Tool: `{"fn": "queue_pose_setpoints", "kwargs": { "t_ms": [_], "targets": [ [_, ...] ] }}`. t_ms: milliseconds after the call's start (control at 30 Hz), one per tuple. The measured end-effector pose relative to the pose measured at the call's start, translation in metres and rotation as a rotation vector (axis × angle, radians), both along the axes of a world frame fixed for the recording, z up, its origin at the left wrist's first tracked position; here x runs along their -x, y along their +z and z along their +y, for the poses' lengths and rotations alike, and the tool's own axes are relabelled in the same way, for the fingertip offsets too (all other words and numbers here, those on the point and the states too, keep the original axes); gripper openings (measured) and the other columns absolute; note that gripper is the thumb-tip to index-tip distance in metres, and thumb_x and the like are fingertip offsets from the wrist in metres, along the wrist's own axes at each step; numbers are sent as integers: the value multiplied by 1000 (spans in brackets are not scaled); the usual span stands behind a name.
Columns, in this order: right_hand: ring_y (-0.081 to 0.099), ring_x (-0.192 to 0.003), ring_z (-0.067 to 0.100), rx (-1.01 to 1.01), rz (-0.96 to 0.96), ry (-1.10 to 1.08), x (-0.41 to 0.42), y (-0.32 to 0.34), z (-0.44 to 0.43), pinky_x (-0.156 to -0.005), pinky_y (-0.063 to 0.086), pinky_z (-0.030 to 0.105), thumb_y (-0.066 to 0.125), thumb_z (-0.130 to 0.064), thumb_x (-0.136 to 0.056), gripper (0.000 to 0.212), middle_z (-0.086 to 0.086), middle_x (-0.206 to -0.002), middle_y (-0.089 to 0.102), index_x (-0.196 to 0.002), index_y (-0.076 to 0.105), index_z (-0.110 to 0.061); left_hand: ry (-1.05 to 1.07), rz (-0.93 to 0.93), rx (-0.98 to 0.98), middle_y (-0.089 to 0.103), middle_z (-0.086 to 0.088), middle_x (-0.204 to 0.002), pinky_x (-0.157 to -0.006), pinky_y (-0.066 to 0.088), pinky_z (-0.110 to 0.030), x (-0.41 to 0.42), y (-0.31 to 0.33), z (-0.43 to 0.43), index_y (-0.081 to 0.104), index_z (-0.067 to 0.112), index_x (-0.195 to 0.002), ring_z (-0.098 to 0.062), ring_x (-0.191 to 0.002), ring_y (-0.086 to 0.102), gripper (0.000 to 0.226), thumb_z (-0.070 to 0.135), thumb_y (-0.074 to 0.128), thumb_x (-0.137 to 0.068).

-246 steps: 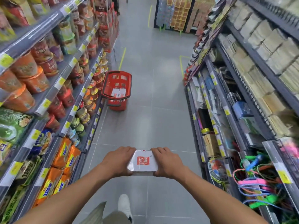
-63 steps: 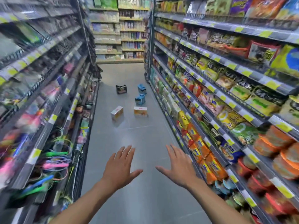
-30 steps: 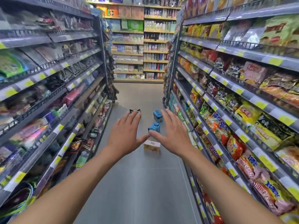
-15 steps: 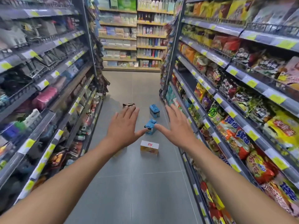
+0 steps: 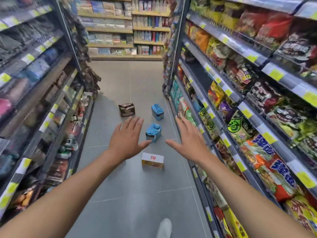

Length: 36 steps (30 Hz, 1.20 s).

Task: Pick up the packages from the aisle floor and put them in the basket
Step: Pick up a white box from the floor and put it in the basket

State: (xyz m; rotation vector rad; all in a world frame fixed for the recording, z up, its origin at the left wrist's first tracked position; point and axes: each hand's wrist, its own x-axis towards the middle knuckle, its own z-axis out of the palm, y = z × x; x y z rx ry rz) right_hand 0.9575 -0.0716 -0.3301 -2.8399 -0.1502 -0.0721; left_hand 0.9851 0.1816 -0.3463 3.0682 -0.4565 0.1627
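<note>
The nearest package is a white-topped box [image 5: 152,160] lying flat on the aisle floor [image 5: 130,194], ahead of the person and apart from both hands. Taking the gap between the hands as the clock centre in the head view, the box sits at 6 o'clock. It is at about 4 o'clock from the left hand [image 5: 126,140] and 8 o'clock from the right hand [image 5: 190,140]. Its long axis runs across the aisle, 9 to 3, so each hand faces one short end. The left hand looks slightly nearer.

A blue pack [image 5: 153,133] stands at 12 o'clock between the thumbs, farther down the aisle. A second blue pack [image 5: 157,112] and a dark pack [image 5: 126,109] lie beyond it, at 12 and 11.

Both arms are stretched forward, palms down, fingers straight and spread, thumbs pointing inward. Neither hand holds or touches anything. The pickup probably calls for lowering both hands onto the box's ends. The basket is not in view.
</note>
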Motion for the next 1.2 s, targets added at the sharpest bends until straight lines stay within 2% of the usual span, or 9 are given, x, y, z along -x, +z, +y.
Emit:
{"fn": "queue_pose_setpoints", "kwargs": {
  "t_ms": [233, 467, 767, 867, 1033, 1200],
  "targets": [
    [4, -159, 23, -10, 225, 27, -127, -45, -24, -123, 23, 60, 59, -77, -85, 107, -6, -173, -2, -164, 2, -33, 50, 211, -32, 21, 1, -168, -119, 29, -43, -110, -49, -19, 19, 23, -160, -24, -154, 20, 92, 77, 44, -89],
    [7, -159, 24, -5, 358, 23, -218, -90, -32, -124, 25, 55, 61, -72, -87, 106, -3, -173, 4, -165, 4, -30, 64, 348, -3, 25, 0, -166, -118, 32, -44, -193, -102, -15, 23, 24, -158, -25, -152, 24, 93, 75, 53, -86],
    [12, -157, 27, 9, 453, -41, -331, -149, -30, -126, 22, 51, 63, -73, -85, 106, 1, -172, 10, -164, 11, -26, -64, 487, -74, 22, 1, -167, -119, 31, -43, -321, -154, -1, 20, 24, -159, -23, -153, 20, 97, 73, 58, -85],
    [12, -157, 25, 5, 499, -54, -354, -171, -29, -125, 25, 50, 64, -71, -85, 107, 1, -172, 12, -165, 9, -26, -98, 535, -95, 21, 1, -167, -119, 31, -42, -345, -173, -2, 19, 24, -159, -22, -154, 19, 97, 72, 59, -85],
    [9, -158, 23, -25, 598, -36, -381, -233, -30, -122, 27, 57, 66, -71, -83, 108, 0, -172, 10, -164, 12, -24, -140, 595, -103, 21, 1, -168, -120, 29, -43, -376, -230, -13, 18, 24, -160, -23, -154, 18, 98, 69, 61, -85],
    [12, -157, 25, -44, 677, 11, -405, -344, -40, -120, 33, 56, 71, -68, -80, 114, -1, -171, 13, -164, 6, -27, -146, 614, -64, 23, 1, -167, -121, 28, -44, -409, -339, -30, 19, 23, -160, -24, -155, 18, 101, 69, 65, -83]
  ]
}}
